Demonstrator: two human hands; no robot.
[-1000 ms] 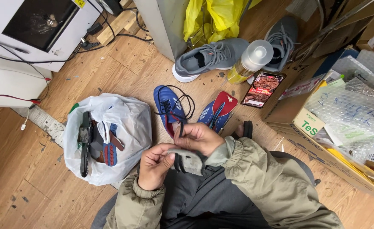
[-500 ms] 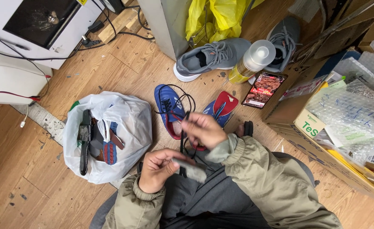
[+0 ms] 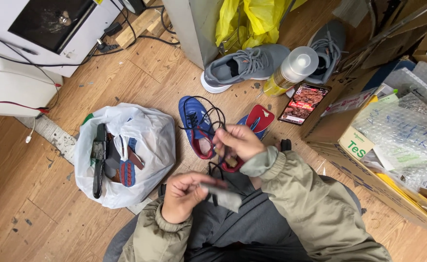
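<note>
Worn wooden floor (image 3: pixel 141 73), scuffed and speckled. Lying directly on it: white plastic bag (image 3: pixel 150 140), blue shoe (image 3: pixel 194 123), two grey sneakers (image 3: pixel 245 65), spray bottle (image 3: pixel 291 70), phone (image 3: pixel 304 103), cardboard box (image 3: pixel 339 136), black cables (image 3: pixel 148 36).

The right hand (image 3: pixel 240 141) has lifted from the left hand (image 3: pixel 184 194), drawing the black lace (image 3: pixel 221 157)

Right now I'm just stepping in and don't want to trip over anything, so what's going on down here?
A person sits on the wooden floor. Their right hand pulls a black shoelace from a blue shoe, while the left hand pinches a small grey piece. A white plastic bag lies beside them.
</note>
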